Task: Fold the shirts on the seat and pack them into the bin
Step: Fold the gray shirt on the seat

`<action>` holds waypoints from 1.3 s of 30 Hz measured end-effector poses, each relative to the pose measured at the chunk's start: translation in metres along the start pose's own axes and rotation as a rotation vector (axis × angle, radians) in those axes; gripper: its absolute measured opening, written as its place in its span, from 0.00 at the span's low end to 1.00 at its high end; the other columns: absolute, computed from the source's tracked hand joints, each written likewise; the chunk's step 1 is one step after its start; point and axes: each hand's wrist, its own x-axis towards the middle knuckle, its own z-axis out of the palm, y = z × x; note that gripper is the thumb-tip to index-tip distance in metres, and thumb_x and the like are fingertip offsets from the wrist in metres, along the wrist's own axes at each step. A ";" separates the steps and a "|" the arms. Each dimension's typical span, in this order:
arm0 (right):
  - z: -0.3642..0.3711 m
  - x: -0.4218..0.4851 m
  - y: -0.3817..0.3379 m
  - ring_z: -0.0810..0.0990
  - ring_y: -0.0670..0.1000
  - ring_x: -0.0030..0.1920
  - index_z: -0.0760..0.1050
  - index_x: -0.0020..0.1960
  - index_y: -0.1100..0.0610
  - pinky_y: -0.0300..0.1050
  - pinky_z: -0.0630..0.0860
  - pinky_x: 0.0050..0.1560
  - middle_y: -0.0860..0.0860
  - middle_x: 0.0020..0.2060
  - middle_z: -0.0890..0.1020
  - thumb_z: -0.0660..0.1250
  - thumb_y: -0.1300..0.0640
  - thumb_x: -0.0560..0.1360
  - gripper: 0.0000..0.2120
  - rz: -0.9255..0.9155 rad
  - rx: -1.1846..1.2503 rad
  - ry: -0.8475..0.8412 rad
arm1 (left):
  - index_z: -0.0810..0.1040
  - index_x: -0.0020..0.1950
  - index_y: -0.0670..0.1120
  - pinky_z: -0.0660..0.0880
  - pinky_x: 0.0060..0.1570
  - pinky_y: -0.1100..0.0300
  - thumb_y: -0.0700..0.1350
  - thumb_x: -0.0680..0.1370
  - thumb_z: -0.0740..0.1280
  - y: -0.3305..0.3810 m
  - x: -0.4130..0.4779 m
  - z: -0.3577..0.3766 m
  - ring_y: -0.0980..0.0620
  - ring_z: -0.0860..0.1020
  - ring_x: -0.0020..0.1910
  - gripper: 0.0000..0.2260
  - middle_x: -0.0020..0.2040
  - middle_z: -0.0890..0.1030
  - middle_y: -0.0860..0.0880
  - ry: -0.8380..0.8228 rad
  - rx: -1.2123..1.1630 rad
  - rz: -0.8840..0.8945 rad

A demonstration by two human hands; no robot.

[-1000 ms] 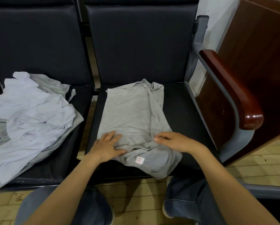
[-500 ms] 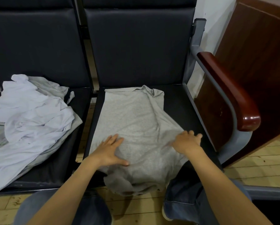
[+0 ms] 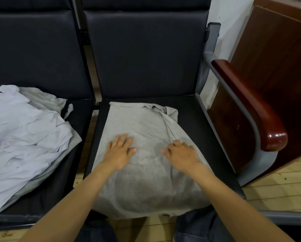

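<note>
Left hand and right hand are pressing the grey shirt, fingers loosely spread and gripping nothing. The shirt is lying partly folded on the seat. A pile is awaiting folding, and no bin is showing.

Plain grey shirt, pale lilac-white shirts, black seat, reddish-brown armrest

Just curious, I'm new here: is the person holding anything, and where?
Nothing gripped: the left hand and right hand only press down on the gray shirt's middle.
</note>
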 end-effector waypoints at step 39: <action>-0.002 0.086 0.035 0.67 0.56 0.67 0.69 0.68 0.57 0.50 0.68 0.64 0.57 0.68 0.68 0.54 0.49 0.81 0.19 0.129 0.237 0.380 | 0.69 0.65 0.41 0.64 0.62 0.49 0.47 0.82 0.52 -0.001 0.088 -0.020 0.42 0.67 0.62 0.16 0.63 0.70 0.40 0.355 0.054 -0.197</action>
